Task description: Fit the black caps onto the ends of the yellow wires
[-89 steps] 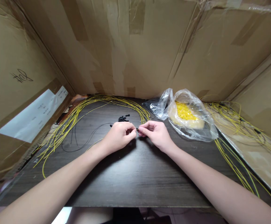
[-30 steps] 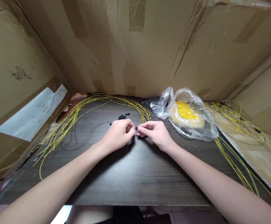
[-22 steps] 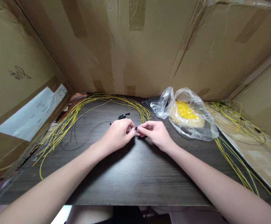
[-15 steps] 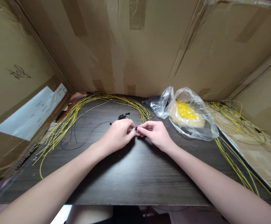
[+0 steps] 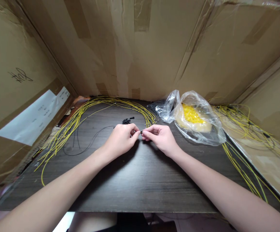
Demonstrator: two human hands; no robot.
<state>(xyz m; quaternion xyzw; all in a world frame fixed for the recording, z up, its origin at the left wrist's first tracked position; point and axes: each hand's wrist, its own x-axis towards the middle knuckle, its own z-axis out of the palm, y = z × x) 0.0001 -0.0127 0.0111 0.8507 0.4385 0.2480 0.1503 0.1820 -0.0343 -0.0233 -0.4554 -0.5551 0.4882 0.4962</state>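
My left hand (image 5: 122, 139) and my right hand (image 5: 163, 139) meet above the middle of the dark table, fingertips almost touching. Between them shows a small black connector piece (image 5: 141, 132); both hands pinch at it, and most of it is hidden by the fingers. Just behind my left hand lies a small pile of black connectors (image 5: 126, 121), with one loose black connector (image 5: 132, 118) beside it. Thin black wires (image 5: 91, 141) curve out to the left of that hand. Beyond my fingertips, the bundle of yellow wires (image 5: 101, 100) ends in small bare tips.
A clear plastic bag (image 5: 217, 132) holds small yellow parts (image 5: 191, 114); next to it, another bag (image 5: 158, 108) holds black parts. More yellow wires (image 5: 238, 117) lie on cardboard at the right. Cardboard walls (image 5: 140, 64) enclose the dark table (image 5: 140, 190) on three sides.
My fingertips have shifted very slightly around the small black connector piece, and less of it shows. The wires, bags and pile lie as before.
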